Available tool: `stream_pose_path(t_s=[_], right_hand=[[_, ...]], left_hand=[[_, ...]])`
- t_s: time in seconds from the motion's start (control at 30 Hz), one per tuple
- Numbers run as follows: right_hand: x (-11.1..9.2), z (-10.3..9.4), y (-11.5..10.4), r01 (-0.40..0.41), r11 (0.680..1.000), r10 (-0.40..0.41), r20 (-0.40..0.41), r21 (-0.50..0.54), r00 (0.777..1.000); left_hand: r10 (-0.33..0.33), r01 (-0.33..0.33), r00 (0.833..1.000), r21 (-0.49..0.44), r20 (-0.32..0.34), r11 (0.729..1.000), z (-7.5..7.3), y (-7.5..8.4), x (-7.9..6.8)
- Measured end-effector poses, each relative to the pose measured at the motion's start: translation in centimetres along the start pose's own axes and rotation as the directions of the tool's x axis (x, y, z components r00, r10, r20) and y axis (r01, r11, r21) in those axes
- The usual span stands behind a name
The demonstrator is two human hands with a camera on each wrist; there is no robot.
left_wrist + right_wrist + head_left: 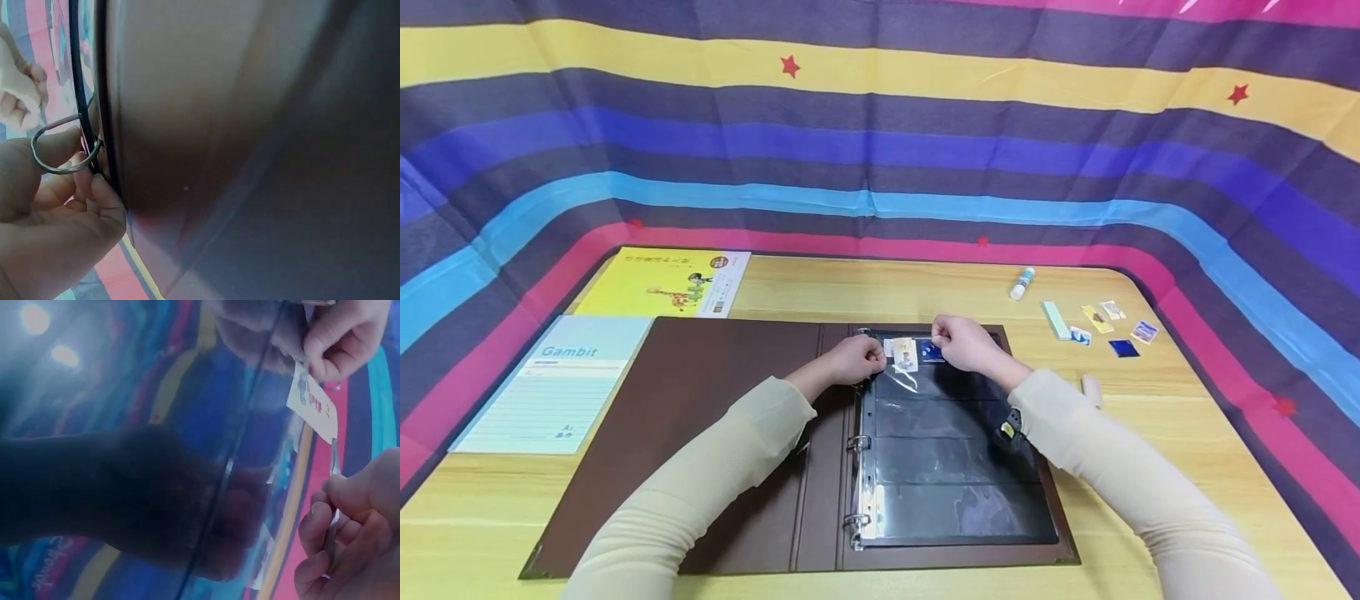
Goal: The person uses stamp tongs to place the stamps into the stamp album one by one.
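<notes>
The hands are apart at the page's top: the left hand [853, 360] pinches the page's [955, 458] inner corner, the right hand [966, 342] grips tweezers [336, 465]. The surface [880, 283] bears an open binder [737, 375], that page on its right side; a pad [550, 417] lies to its left, a glue stick [1022, 283] beyond. The pale stamp [906, 358] meets the tweezers' tip at the top pocket, beside a blue stamp [931, 350].

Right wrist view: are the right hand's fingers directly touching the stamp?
No, the right hand grips a thin metal tool whose tip meets the stamp.
</notes>
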State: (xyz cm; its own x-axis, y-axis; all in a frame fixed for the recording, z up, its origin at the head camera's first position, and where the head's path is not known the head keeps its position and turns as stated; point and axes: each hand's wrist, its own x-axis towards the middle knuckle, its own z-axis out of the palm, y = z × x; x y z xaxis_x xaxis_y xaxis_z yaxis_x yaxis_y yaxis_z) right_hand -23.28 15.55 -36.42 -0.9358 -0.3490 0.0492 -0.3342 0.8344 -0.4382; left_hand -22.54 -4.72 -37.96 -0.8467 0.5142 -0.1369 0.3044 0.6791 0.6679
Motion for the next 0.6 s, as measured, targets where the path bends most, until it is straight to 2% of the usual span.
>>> stream_pose_path(t_s=[0.23,0.6], right_hand=[[-0.90,0.40,-0.55,0.033,0.997,-0.027,0.093,-0.069,0.995],[-0.64,0.67,-0.66,0.148,0.979,-0.130,0.130,-0.143,0.983]], left_hand=[[0.007,-0.007,1.000,0.007,-0.009,1.000,-0.09,0.05,-0.07],[-0.011,0.011,1.000,-0.002,0.000,1.000,-0.06,0.04,0.03]])
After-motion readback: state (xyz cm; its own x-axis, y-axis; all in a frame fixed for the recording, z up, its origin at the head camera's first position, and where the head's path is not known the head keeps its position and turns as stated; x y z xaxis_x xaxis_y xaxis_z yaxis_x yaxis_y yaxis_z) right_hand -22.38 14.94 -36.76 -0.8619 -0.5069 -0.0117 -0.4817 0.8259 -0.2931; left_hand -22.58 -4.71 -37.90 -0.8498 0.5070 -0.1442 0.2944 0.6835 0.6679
